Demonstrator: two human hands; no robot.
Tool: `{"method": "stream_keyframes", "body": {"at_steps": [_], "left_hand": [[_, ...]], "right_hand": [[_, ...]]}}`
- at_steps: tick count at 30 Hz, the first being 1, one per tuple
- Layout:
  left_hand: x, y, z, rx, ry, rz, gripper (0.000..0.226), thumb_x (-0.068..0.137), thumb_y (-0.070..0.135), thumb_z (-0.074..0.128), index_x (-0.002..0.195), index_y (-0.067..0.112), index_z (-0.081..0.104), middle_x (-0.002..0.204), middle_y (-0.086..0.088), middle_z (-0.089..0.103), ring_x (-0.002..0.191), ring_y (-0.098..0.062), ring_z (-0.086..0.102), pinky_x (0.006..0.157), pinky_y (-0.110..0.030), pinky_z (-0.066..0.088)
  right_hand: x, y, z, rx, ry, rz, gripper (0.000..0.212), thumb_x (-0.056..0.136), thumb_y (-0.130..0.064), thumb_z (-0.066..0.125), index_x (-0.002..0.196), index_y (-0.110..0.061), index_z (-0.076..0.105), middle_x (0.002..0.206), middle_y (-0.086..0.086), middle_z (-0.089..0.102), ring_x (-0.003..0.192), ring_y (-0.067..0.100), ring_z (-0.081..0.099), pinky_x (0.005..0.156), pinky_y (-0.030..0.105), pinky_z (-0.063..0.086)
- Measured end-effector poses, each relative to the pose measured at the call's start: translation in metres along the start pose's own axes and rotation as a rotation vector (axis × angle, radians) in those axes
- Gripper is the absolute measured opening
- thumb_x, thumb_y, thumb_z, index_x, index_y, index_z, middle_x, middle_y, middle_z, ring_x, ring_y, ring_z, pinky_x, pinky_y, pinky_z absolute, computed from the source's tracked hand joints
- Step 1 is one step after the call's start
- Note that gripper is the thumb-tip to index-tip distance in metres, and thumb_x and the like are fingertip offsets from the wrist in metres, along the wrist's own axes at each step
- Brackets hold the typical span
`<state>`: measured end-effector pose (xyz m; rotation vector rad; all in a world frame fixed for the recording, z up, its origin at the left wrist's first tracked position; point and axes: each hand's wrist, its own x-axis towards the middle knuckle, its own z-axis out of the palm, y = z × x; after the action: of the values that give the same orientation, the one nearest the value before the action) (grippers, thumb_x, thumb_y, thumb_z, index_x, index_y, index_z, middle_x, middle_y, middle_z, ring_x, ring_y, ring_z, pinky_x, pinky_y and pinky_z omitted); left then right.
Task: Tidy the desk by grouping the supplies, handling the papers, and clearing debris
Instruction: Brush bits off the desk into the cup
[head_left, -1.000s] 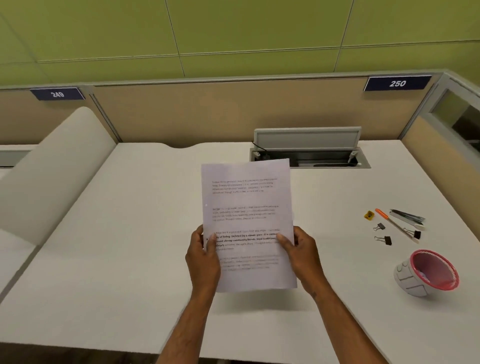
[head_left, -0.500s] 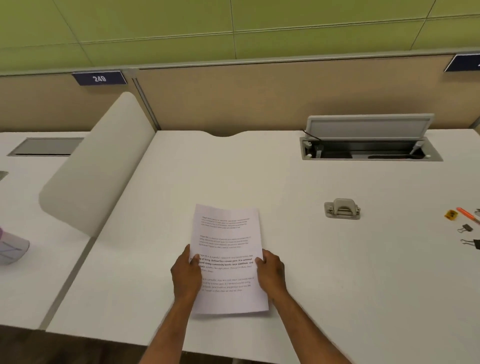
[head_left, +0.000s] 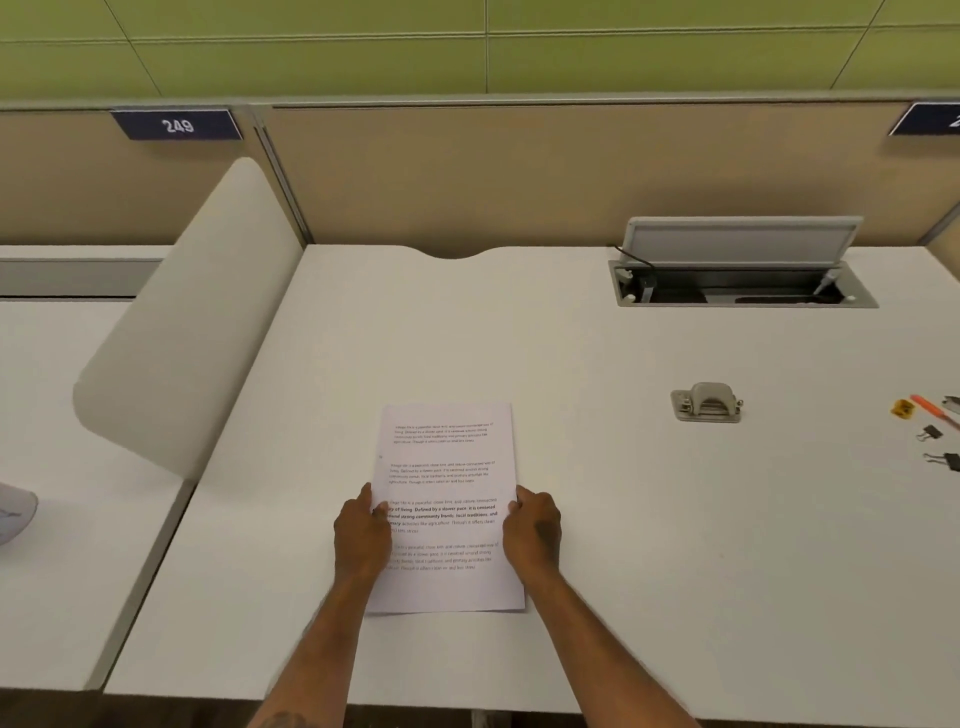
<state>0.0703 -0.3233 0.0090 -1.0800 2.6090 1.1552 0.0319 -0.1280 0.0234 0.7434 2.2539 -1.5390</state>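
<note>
Step in hand: handling the papers (head_left: 447, 499), judged as setting the printed sheets flat on the desk (head_left: 649, 545), front-left of centre.
Left hand (head_left: 361, 535): at the sheets' left edge, thumb over the top face, other fingers hidden; closed lightly on the papers.
Right hand (head_left: 532, 530): at the right edge, fingers curled against it, thumb tip on the page; pinching the papers.
Forearms: reaching in from the near desk edge, converging slightly toward the sheets.
Papers: apparently lying on or just above the surface; contact along the far edge not certain.
Supplies: hole punch (head_left: 706, 402) well apart to the right; binder clips (head_left: 932, 432) and orange pen (head_left: 935, 410) at the far right border.
Next move: likely release and square-up, then attention to the punch.
</note>
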Motion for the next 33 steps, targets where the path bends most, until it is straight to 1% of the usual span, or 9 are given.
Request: {"method": "stream_keyframes", "body": {"at_steps": [4, 7, 9, 11, 14, 19, 23, 27, 33], "left_hand": [[0.000, 0.003, 0.000, 0.032, -0.021, 0.003, 0.044, 0.101, 0.018, 0.044, 0.142, 0.003, 0.041, 0.130, -0.026, 0.049, 0.124, -0.039, 0.046, 0.102, -0.042, 0.036], [-0.002, 0.008, -0.001, 0.146, 0.015, -0.007, 0.051, 0.099, 0.029, 0.049, 0.142, 0.003, 0.040, 0.137, -0.023, 0.040, 0.127, -0.041, 0.039, 0.102, -0.050, 0.036], [-0.008, 0.012, 0.000, 0.210, 0.078, 0.016, 0.059, 0.097, 0.036, 0.052, 0.146, 0.006, 0.036, 0.145, -0.019, 0.035, 0.131, -0.040, 0.033, 0.102, -0.055, 0.035], [-0.017, 0.017, 0.010, 0.162, 0.136, 0.127, 0.057, 0.095, 0.033, 0.056, 0.143, 0.007, 0.041, 0.148, -0.018, 0.035, 0.133, -0.040, 0.032, 0.103, -0.057, 0.034], [-0.036, 0.031, 0.042, 0.115, 0.136, 0.358, 0.050, 0.095, 0.028, 0.057, 0.139, 0.007, 0.047, 0.148, -0.017, 0.039, 0.135, -0.039, 0.034, 0.105, -0.058, 0.034], [-0.078, 0.068, 0.104, 0.246, 0.017, 0.743, 0.059, 0.097, 0.043, 0.032, 0.145, 0.011, 0.042, 0.155, -0.015, 0.034, 0.142, -0.033, 0.033, 0.112, -0.047, 0.028], [-0.097, 0.091, 0.153, 0.342, -0.127, 0.851, 0.063, 0.098, 0.050, 0.015, 0.154, 0.021, 0.016, 0.163, -0.003, 0.005, 0.150, -0.018, 0.002, 0.119, -0.040, 0.006], [-0.111, 0.108, 0.196, 0.478, -0.163, 0.887, 0.061, 0.100, 0.048, 0.015, 0.154, 0.021, 0.010, 0.162, -0.004, 0.001, 0.150, -0.021, -0.001, 0.119, -0.043, 0.007], [-0.131, 0.106, 0.229, 0.563, -0.142, 0.778, 0.062, 0.101, 0.048, 0.016, 0.155, 0.020, 0.006, 0.163, -0.005, -0.001, 0.150, -0.020, -0.003, 0.122, -0.045, 0.009]], "right_hand": [[0.002, 0.002, -0.001, 0.005, 0.009, 0.000, 0.020, 0.096, -0.008, 0.042, 0.109, -0.004, 0.056, 0.099, -0.002, 0.056, 0.090, 0.010, 0.056, 0.073, 0.021, 0.042], [0.000, 0.001, -0.005, -0.185, 0.023, -0.113, 0.016, 0.097, -0.019, 0.043, 0.094, -0.008, 0.056, 0.103, 0.002, 0.057, 0.091, 0.017, 0.057, 0.073, 0.024, 0.043], [-0.005, 0.005, -0.015, -0.336, 0.014, -0.207, 0.028, 0.099, -0.028, 0.043, 0.118, -0.011, 0.056, 0.123, 0.003, 0.052, 0.111, 0.020, 0.052, 0.087, 0.026, 0.044], [-0.013, 0.018, -0.029, -0.465, -0.002, -0.319, 0.049, 0.100, -0.036, 0.039, 0.143, -0.014, 0.036, 0.144, 0.000, 0.039, 0.132, 0.017, 0.036, 0.105, 0.026, 0.033], [-0.025, 0.055, -0.055, -0.680, -0.008, -0.485, 0.065, 0.097, -0.052, 0.022, 0.150, -0.014, 0.022, 0.159, 0.001, 0.019, 0.146, 0.019, 0.017, 0.118, 0.029, 0.012], [-0.027, 0.105, -0.107, -1.039, -0.043, -0.601, 0.074, 0.096, -0.062, 0.023, 0.147, -0.009, 0.032, 0.157, 0.008, 0.025, 0.144, 0.027, 0.022, 0.113, 0.046, 0.018], [-0.012, 0.116, -0.146, -1.178, -0.086, -0.649, 0.084, 0.090, -0.071, 0.025, 0.149, -0.011, 0.028, 0.159, 0.007, 0.019, 0.146, 0.029, 0.016, 0.109, 0.055, 0.014], [0.009, 0.130, -0.183, -1.190, -0.110, -0.643, 0.089, 0.086, -0.077, 0.025, 0.150, -0.014, 0.024, 0.160, 0.004, 0.016, 0.147, 0.030, 0.011, 0.109, 0.059, 0.013], [0.060, 0.137, -0.243, -1.181, 0.032, -0.519, 0.092, 0.086, -0.078, 0.016, 0.151, -0.013, 0.017, 0.161, 0.004, 0.009, 0.147, 0.030, 0.002, 0.113, 0.059, 0.002]]}}
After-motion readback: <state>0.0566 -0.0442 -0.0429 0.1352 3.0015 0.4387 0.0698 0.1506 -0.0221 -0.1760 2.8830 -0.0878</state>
